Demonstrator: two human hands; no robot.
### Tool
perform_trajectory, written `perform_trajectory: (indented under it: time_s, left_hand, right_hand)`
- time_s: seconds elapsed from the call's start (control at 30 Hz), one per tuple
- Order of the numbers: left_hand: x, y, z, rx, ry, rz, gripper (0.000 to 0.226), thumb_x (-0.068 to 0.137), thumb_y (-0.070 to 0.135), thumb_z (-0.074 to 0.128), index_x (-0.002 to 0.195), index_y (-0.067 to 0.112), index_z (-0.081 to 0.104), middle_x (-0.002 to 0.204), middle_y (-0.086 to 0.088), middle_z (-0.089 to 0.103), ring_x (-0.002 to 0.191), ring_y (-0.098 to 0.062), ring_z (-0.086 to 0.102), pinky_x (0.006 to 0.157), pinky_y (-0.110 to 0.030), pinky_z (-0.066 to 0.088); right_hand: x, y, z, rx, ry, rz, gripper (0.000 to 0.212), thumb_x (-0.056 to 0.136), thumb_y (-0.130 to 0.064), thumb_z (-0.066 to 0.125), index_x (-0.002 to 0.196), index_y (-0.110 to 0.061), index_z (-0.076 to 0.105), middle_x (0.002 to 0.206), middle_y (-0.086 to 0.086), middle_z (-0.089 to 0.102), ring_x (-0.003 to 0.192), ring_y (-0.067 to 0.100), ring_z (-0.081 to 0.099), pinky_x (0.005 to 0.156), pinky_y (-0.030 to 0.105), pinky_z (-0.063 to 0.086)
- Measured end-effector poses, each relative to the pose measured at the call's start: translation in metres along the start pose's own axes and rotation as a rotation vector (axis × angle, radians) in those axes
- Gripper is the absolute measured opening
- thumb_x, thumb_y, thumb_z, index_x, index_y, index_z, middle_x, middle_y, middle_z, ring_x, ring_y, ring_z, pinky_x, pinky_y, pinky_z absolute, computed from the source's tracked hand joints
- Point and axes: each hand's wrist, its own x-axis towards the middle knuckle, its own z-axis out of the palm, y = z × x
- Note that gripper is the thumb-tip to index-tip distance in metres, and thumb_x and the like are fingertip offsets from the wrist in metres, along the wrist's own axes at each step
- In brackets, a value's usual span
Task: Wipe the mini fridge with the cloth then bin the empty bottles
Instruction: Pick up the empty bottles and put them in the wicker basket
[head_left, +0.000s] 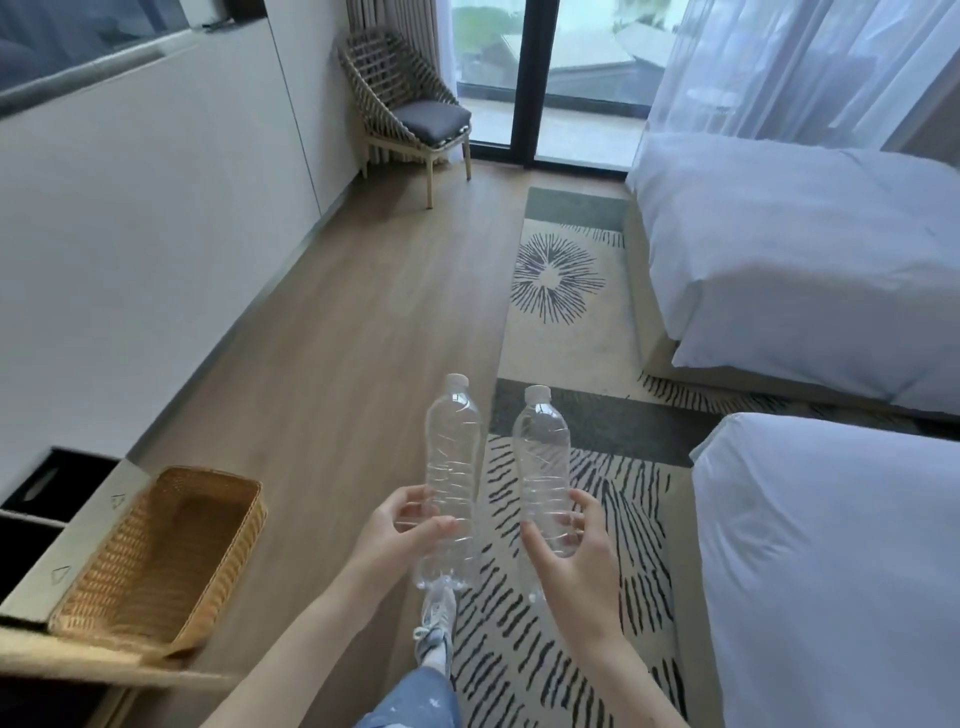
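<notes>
Holding one clear bottle apiece, the person stands on the wood floor (332, 332) between a white cabinet wall at nine o'clock and two beds (810, 249) at two and four o'clock. The left hand (400, 540) is closed around the lower body of the left bottle (452, 467), thumb across the front and fingers behind. The right hand (571, 561) is wrapped round the base half of the right bottle (543, 457) in the same way. Both bottles stand nearly upright at twelve o'clock from the hands, white caps on, close together but apart.

They look empty, so they should be very light. The thin ribbed plastic will likely dent and crackle under a hard squeeze, and smooth walls can slip. A gentle hold on the ribbed waist, as now, seems right; the cap end is stiffer.

A wicker basket (161, 561) sits on a ledge at eight o'clock, and it appears empty. No bin, cloth or fridge is in view, so the binning step seems to be in hand, with the bin yet to be found.
</notes>
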Motion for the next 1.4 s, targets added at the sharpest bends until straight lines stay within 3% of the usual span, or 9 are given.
perform_trajectory:
  time_s: [0.23,0.33,0.63,0.73,0.9,1.07,1.2,1.3,1.4]
  left_hand:
    - [0.167,0.082,-0.051,-0.108,0.028,0.049,0.045,0.054,0.053,0.084,0.097,0.047,0.072,0.094,0.006,0.074,0.082,-0.01,0.072,0.067,-0.02,0.055]
    - [0.223,0.112,-0.061,-0.118,0.039,0.056,0.044,0.054,0.052,0.084,0.097,0.049,0.071,0.091,0.009,0.074,0.082,-0.01,0.073,0.067,-0.02,0.055]
    - [0.365,0.158,-0.064,-0.234,0.158,0.003,0.065,0.052,0.044,0.083,0.112,0.025,0.066,0.102,-0.002,0.07,0.079,-0.012,0.074,0.063,-0.019,0.055]
    - [0.408,0.177,-0.061,-0.324,0.286,0.0,0.067,0.048,0.043,0.084,0.11,0.023,0.067,0.091,0.005,0.072,0.075,-0.011,0.072,0.063,-0.021,0.055]
    - [0.452,0.205,-0.073,-0.425,0.55,-0.046,0.066,0.053,0.049,0.08,0.112,0.024,0.069,0.095,-0.002,0.071,0.079,-0.017,0.068,0.084,-0.037,0.055]
    - [0.453,0.206,-0.089,-0.502,0.823,-0.051,0.045,0.054,0.052,0.078,0.097,0.037,0.073,0.086,0.005,0.075,0.079,-0.015,0.07,0.088,-0.043,0.054]
    - [0.423,0.194,-0.103,-0.586,1.072,-0.111,0.067,0.047,0.054,0.079,0.108,0.028,0.07,0.097,-0.002,0.077,0.091,-0.022,0.073,0.094,-0.045,0.055]
    - [0.391,0.184,-0.118,-0.621,1.19,-0.14,0.078,0.047,0.057,0.079,0.116,0.025,0.066,0.109,-0.006,0.074,0.098,-0.026,0.072,0.094,-0.045,0.056]
    - [0.357,0.166,-0.137,-0.677,1.297,-0.156,0.081,0.048,0.054,0.08,0.121,0.022,0.064,0.113,-0.008,0.072,0.104,-0.031,0.07,0.099,-0.051,0.053]
  right_hand:
    - [0.166,-0.06,0.052,-0.041,0.054,-0.082,0.067,0.079,-0.062,0.071,0.135,-0.034,0.043,0.106,-0.014,0.06,0.095,0.003,0.06,0.08,0.032,0.055]
    - [0.23,-0.087,0.068,-0.022,0.053,-0.08,0.06,0.077,-0.067,0.067,0.126,-0.048,0.039,0.108,-0.015,0.06,0.093,0.007,0.061,0.078,0.029,0.052]
    - [0.407,-0.116,0.119,0.008,-0.075,-0.101,0.061,0.076,-0.055,0.073,0.128,-0.037,0.046,0.104,-0.007,0.061,0.097,0.011,0.061,0.083,0.033,0.052]
    - [0.477,-0.129,0.14,-0.02,-0.198,-0.161,0.057,0.079,-0.047,0.077,0.126,-0.041,0.044,0.105,-0.009,0.061,0.1,0.009,0.06,0.084,0.031,0.051]
    - [0.575,-0.172,0.18,-0.039,-0.464,-0.303,0.058,0.079,-0.047,0.077,0.125,-0.044,0.043,0.11,-0.021,0.057,0.105,0.003,0.056,0.086,0.028,0.049]
    - [0.62,-0.213,0.242,-0.072,-0.744,-0.438,0.054,0.079,-0.046,0.077,0.116,-0.054,0.039,0.108,-0.024,0.06,0.102,-0.005,0.056,0.077,0.007,0.04]
    - [0.603,-0.232,0.294,-0.074,-0.964,-0.497,0.049,0.076,-0.051,0.075,0.109,-0.062,0.04,0.104,-0.021,0.064,0.096,-0.003,0.06,0.079,0.02,0.047]
    - [0.573,-0.241,0.335,-0.085,-1.123,-0.534,0.05,0.075,-0.055,0.073,0.113,-0.057,0.042,0.104,-0.021,0.065,0.096,-0.001,0.062,0.081,0.028,0.051]
    - [0.531,-0.247,0.375,-0.095,-1.253,-0.558,0.05,0.077,-0.051,0.076,0.114,-0.057,0.042,0.104,-0.023,0.065,0.093,0.0,0.064,0.079,0.029,0.053]
